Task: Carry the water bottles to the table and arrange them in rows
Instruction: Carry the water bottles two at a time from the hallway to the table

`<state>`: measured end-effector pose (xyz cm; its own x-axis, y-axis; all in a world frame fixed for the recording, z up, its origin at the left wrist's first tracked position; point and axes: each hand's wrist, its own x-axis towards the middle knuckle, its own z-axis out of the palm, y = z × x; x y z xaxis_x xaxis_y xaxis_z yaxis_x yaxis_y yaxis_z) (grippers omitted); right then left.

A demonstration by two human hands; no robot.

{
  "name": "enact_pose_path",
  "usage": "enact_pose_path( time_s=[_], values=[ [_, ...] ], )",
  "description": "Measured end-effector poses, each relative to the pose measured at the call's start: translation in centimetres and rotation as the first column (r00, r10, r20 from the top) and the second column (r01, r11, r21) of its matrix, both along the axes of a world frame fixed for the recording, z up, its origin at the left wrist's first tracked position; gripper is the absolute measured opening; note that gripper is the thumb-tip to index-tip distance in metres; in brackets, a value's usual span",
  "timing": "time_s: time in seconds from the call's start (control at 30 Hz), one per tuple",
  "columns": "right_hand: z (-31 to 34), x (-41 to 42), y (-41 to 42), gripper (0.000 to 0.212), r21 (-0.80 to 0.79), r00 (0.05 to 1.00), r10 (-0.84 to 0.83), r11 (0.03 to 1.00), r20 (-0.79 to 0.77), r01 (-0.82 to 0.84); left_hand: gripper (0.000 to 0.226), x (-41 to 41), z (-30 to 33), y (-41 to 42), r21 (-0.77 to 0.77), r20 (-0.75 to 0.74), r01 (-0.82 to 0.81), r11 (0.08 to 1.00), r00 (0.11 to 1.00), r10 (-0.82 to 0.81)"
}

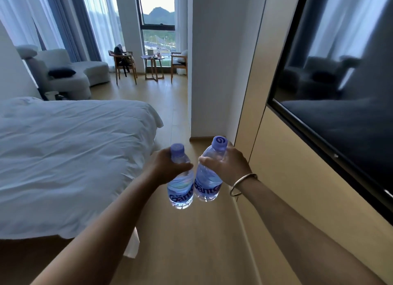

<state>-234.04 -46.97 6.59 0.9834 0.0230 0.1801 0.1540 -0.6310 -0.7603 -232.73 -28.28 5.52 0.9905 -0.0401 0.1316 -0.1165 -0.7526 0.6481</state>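
Note:
My left hand [164,165] grips a clear water bottle [180,191] with a purple cap and blue label, held upright by its upper part. My right hand [228,165] grips a second, matching water bottle [206,185] near its neck, tilted slightly to the right. The two bottles hang side by side above the wooden floor, their lower parts almost touching. A small round table [153,58] stands far ahead by the window, with a few small items on it.
A white bed [63,153] fills the left side. A wall-mounted dark screen [340,97] and beige wall panel run along the right. A wooden-floor aisle leads forward past a white pillar [212,72]. Two wooden chairs flank the table; a white sofa [70,72] sits at the far left.

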Motion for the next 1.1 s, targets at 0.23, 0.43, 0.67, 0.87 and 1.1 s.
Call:
enact_pose_path(
  time_s=[0.23,0.43,0.67,0.87,1.1],
  values=[
    [0.5,11.2,1.4,0.042,-0.033,0.998,0.056,0.998,0.027,-0.055,0.017,8.8,0.4,3.2,-0.077,0.006,-0.119,0.99,0.993,0.12],
    [-0.9,19.9,3.9,0.044,-0.094,0.992,0.124,0.988,-0.013,-0.124,0.022,17.4,0.6,6.3,-0.053,0.03,-0.104,0.993,0.994,0.106],
    [-1.4,32.2,8.9,0.046,-0.184,0.993,0.12,0.976,-0.013,-0.12,0.025,29.9,0.1,10.1,0.038,0.019,-0.049,0.998,0.999,0.048],
    [-0.5,42.5,12.6,0.047,-0.175,0.995,0.096,0.98,-0.02,-0.098,0.021,40.2,0.6,13.6,0.083,-0.022,0.009,0.997,1.0,-0.007],
    [-1.0,52.5,15.1,0.045,-0.158,0.997,0.078,0.984,-0.006,-0.077,0.023,50.8,0.5,15.5,0.034,-0.021,0.037,0.999,0.999,-0.037]
  ],
)
